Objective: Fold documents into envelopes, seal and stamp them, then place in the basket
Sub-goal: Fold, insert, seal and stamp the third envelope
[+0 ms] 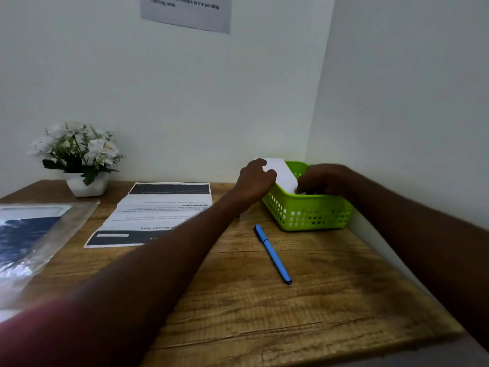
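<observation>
A green plastic basket (309, 213) stands at the back right corner of the wooden table. A white envelope (283, 173) leans tilted inside it, its upper end sticking out over the far left rim. My left hand (255, 178) grips the envelope's left edge at the basket's left rim. My right hand (318, 178) reaches into the basket with curled fingers at the envelope's lower right end. A creased printed document (148, 215) lies flat on the table, left of the basket.
A blue pen (272, 252) lies on the table (291, 313) in front of the basket. A white pot of white flowers (79, 157) stands at the back left. A clear plastic sleeve with papers (29, 234) lies at the left edge. Walls close the back and right.
</observation>
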Available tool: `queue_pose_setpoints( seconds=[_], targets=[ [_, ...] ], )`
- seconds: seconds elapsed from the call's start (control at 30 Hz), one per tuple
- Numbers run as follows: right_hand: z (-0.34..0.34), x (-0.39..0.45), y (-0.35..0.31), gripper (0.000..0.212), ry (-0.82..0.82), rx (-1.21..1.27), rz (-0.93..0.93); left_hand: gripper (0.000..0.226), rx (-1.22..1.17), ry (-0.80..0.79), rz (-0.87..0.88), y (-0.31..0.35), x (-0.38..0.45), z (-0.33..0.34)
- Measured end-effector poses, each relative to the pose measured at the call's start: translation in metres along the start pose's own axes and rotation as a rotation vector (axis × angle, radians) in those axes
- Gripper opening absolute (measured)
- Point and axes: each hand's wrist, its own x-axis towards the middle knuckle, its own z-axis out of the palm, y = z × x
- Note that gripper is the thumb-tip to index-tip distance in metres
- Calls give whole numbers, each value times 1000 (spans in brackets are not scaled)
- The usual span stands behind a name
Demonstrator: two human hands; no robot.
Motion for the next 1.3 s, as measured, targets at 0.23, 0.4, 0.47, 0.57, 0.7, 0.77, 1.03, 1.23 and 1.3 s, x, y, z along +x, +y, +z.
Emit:
queue_pose_setpoints(
  seconds=[0.23,0.4,0.47,0.57,0.7,0.77,1.03,1.23,1.3],
  targets=[
    [12,-34,-7,24,487,-32,-58,45,79,83,74,9,-10,-24],
    [31,-74,-28,25,853,117,-316,44,225,89,182,1,-42,-67],
    [46,-95,-39,21,899,184,-497,45,358,57,219,-9,-60,-90],
    [77,-118,-59,20,814,230,-652,46,547,-9,215,-25,-83,-132],
    [116,-123,-90,22,590,281,-699,42,706,13,130,-60,-103,-189],
    [133,-122,-109,25,464,178,-719,45,738,27,57,-82,-110,-210],
    [173,-111,-158,42,176,-181,-794,54,743,-136,-39,-103,-110,-213],
    [188,-106,-147,33,121,-189,-810,56,754,-285,-130,-113,-102,-213],
    [185,-104,-143,36,122,-192,-800,58,790,-303,-135,-111,-102,-214]
  ],
)
